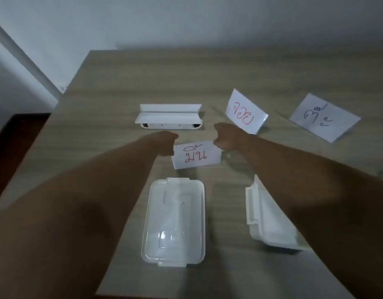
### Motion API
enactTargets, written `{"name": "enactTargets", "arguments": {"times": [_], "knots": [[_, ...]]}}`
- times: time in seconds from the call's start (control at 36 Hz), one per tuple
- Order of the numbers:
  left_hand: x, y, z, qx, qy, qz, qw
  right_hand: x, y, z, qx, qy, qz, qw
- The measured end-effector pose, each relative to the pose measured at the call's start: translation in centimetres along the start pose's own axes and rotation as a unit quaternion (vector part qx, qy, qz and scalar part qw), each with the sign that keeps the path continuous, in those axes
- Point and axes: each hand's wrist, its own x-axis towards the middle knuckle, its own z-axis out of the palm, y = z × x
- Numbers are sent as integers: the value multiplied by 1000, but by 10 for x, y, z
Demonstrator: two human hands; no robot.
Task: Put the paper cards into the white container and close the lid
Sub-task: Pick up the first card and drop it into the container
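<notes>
A white paper card with red writing is held above the table by both hands. My left hand pinches its left edge and my right hand pinches its upper right corner. Just nearer than the card, the open white container stands on the table with nothing visible inside. Its white lid lies to the right, partly hidden under my right forearm. Two more cards sit in clear slanted holders at the back right: one with red writing, one with blue writing.
An empty white card stand lies beyond my hands at mid-table. The wooden table ends at a left edge, with a dark piece of furniture below it. A pale wall runs behind.
</notes>
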Motion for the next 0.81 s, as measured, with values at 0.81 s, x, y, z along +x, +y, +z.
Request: {"name": "enactTargets", "arguments": {"times": [0.81], "knots": [[-67,131,-55,-267,224,137,927,-142,86,-53,9,284,4,959]]}}
